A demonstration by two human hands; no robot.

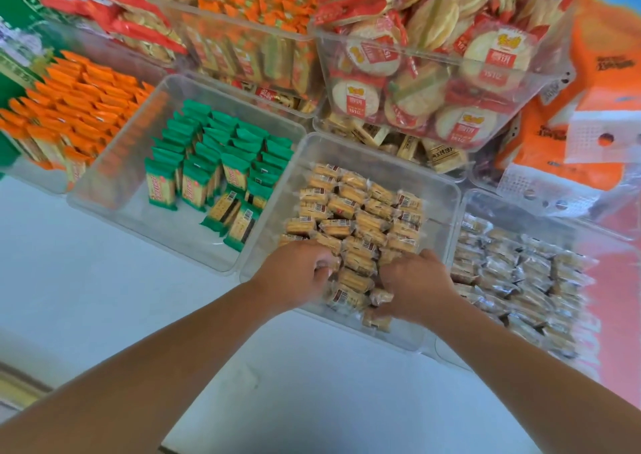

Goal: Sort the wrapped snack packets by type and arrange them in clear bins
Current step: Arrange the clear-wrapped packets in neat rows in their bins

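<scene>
Sitting on the white counter (pixel 312 384), the clear square plastic bin (pixel 442 210) of tan biscuit packets (pixel 360 210) is hemmed by green-wrapped cracker packets (pixel 208 162) in the bin touching its left wall and pale clear-wrapped packets (pixel 520 273) in the bin beside its right wall. Bare counter lies open only on its near side. Left hand (pixel 298 273) and right hand (pixel 416 287) reach into its near end, fingers curled round tan biscuit packets.

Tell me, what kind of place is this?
Likely a shop's bulk snack display: rows of clear bins each hold one kind, like green-wrapped crackers and round rice crackers, with large orange retail bags beside them. The left hand and right hand grip biscuit packets.
</scene>
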